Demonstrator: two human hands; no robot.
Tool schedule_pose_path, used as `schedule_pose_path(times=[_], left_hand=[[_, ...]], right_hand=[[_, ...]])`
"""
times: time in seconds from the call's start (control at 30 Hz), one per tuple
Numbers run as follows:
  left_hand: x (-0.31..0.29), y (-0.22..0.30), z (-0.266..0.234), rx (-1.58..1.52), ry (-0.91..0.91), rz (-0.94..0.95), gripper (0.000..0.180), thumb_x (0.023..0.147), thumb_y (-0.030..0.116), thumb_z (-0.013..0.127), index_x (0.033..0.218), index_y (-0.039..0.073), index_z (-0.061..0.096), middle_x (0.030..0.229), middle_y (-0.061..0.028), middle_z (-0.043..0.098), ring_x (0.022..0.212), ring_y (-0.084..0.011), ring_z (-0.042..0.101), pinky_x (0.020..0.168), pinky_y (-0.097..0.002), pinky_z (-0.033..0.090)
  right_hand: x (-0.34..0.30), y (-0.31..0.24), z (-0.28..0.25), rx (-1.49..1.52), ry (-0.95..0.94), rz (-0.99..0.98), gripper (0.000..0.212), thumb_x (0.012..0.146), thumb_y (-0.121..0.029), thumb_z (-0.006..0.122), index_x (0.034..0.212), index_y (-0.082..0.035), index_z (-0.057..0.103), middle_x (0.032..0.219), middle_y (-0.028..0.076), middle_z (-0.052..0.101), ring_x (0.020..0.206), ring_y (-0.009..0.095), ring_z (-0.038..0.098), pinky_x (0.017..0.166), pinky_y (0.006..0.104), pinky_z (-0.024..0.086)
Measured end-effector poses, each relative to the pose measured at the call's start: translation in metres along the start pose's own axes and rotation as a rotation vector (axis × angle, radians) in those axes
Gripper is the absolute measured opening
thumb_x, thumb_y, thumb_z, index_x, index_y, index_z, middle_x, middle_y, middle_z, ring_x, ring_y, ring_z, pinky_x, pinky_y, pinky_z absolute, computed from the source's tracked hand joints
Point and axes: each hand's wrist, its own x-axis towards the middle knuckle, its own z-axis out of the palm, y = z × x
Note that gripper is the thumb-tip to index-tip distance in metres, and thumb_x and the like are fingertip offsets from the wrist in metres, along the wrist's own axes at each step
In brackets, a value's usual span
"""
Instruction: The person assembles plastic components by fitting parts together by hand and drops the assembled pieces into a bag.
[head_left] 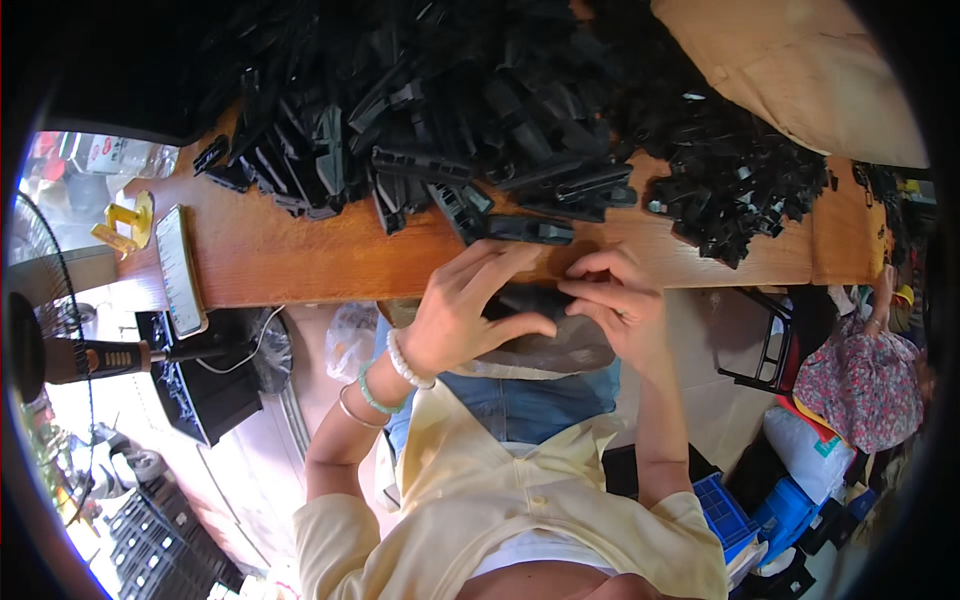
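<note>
A dark, elongated black plastic part (pixel 538 299) is between my hands, just off the table's front edge and above my lap. My right hand (pixel 628 308) has its fingertips and thumb closed around the part's right end. On the other side my left hand (pixel 466 305), with bracelets at the wrist, has its fingers stretched out and the thumb spread apart, beside the part's left end. Close to the left fingertips, another black plastic part (pixel 530 230) lies on the table edge. Below my hands a greyish cloth (pixel 565 362) covers my lap.
A large heap of long black plastic parts (pixel 420 160) covers the wooden table (pixel 260 265). Smaller black pieces (pixel 735 195) are piled at the right. A yellow tape dispenser (pixel 128 222) and a white strip-shaped object (pixel 178 270) are left, beside a fan (pixel 45 330). Another person (pixel 865 380) is at far right.
</note>
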Motion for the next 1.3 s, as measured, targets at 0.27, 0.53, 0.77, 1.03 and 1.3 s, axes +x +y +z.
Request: schedule_pose_path(times=[0.27, 0.53, 0.77, 1.03, 1.3], left_hand=[[0.02, 0.012, 0.027, 0.508, 0.035, 0.098, 0.042, 0.071, 0.019, 0.079, 0.104, -0.001, 0.062, 0.102, -0.0107, 0.058, 0.073, -0.0242, 0.06, 0.061, -0.0306, 0.052], [-0.001, 0.008, 0.014, 0.449, -0.107, 0.274, 0.027, 0.074, 0.007, 0.075, 0.097, 0.0, 0.062, 0.105, -0.0136, 0.058, 0.074, -0.0252, 0.06, 0.06, -0.0319, 0.052], [-0.001, 0.007, 0.002, 0.347, 0.021, 0.039, 0.024, 0.072, 0.001, 0.075, 0.094, -0.002, 0.065, 0.098, -0.0125, 0.06, 0.078, -0.0292, 0.058, 0.065, -0.0354, 0.05], [0.004, 0.003, 0.008, 0.229, -0.028, 0.063, 0.025, 0.072, 0.002, 0.074, 0.094, -0.004, 0.064, 0.092, -0.0109, 0.059, 0.076, -0.0283, 0.059, 0.063, -0.0361, 0.05], [0.004, -0.007, 0.011, 0.083, -0.039, 0.094, 0.028, 0.072, -0.003, 0.073, 0.099, -0.006, 0.062, 0.096, -0.0152, 0.059, 0.077, -0.0313, 0.06, 0.064, -0.038, 0.051]], right_hand=[[0.022, 0.014, -0.04, -0.829, 0.45, 0.025, 0.019, 0.075, 0.0, 0.074, 0.092, -0.006, 0.069, 0.099, 0.003, 0.058, 0.087, 0.023, 0.056, 0.077, 0.0363, 0.044], [0.007, 0.012, -0.022, -0.33, 0.363, 0.08, 0.021, 0.079, 0.002, 0.073, 0.097, -0.005, 0.067, 0.106, 0.005, 0.06, 0.084, 0.016, 0.058, 0.074, 0.0305, 0.045], [0.002, 0.005, -0.011, -0.07, 0.358, 0.114, 0.026, 0.081, 0.002, 0.071, 0.106, -0.002, 0.066, 0.099, 0.007, 0.06, 0.082, 0.013, 0.059, 0.07, 0.0245, 0.047], [-0.011, -0.012, -0.008, 0.167, 0.193, 0.296, 0.031, 0.076, 0.0, 0.073, 0.106, -0.002, 0.068, 0.09, 0.008, 0.062, 0.082, 0.021, 0.057, 0.074, 0.0301, 0.045], [-0.009, -0.003, -0.02, -0.039, 0.065, 0.093, 0.032, 0.071, 0.002, 0.075, 0.103, 0.0, 0.071, 0.088, 0.006, 0.061, 0.082, 0.021, 0.054, 0.071, 0.031, 0.043]])
